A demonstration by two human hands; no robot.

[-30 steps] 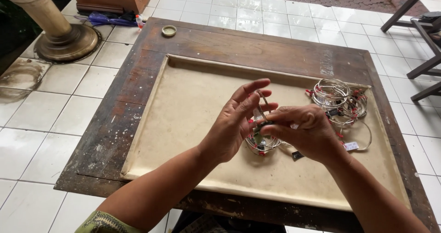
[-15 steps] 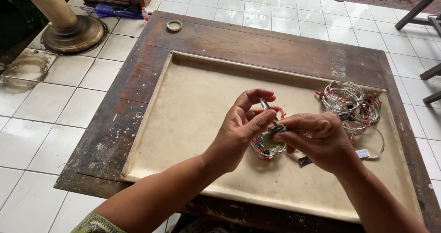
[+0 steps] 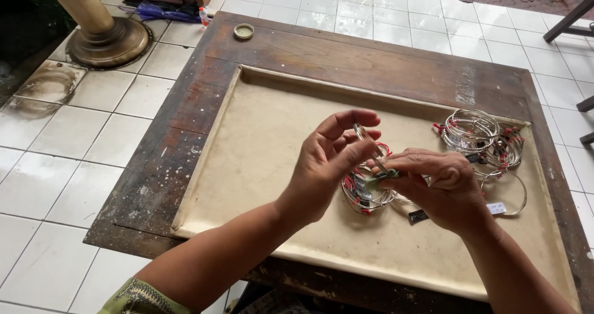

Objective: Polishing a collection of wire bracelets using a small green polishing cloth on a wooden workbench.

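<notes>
Here, hands: both meet above the middle of the bench's [image 3: 346, 54] pale inset panel [image 3: 260, 141]
Left hand [image 3: 325, 165]: thumb and forefinger pinch a thin silver wire bangle [image 3: 361, 133], held upright; the other fingers curl loosely
Right hand [image 3: 442, 187]: fingertips pressed together on a small green piece [image 3: 378, 176] at the bangle's lower end
Bundle below: silver bangles with red ties [image 3: 365, 193] lie on the panel under both hands; whether they touch the hands, I cannot tell
Right edge: a stack of bangles [image 3: 473, 128] near the panel's far right corner; a single bangle with a white tag [image 3: 504, 193] just beside it
Far edge: a small round lid [image 3: 244, 31] on the dark wooden frame
</notes>
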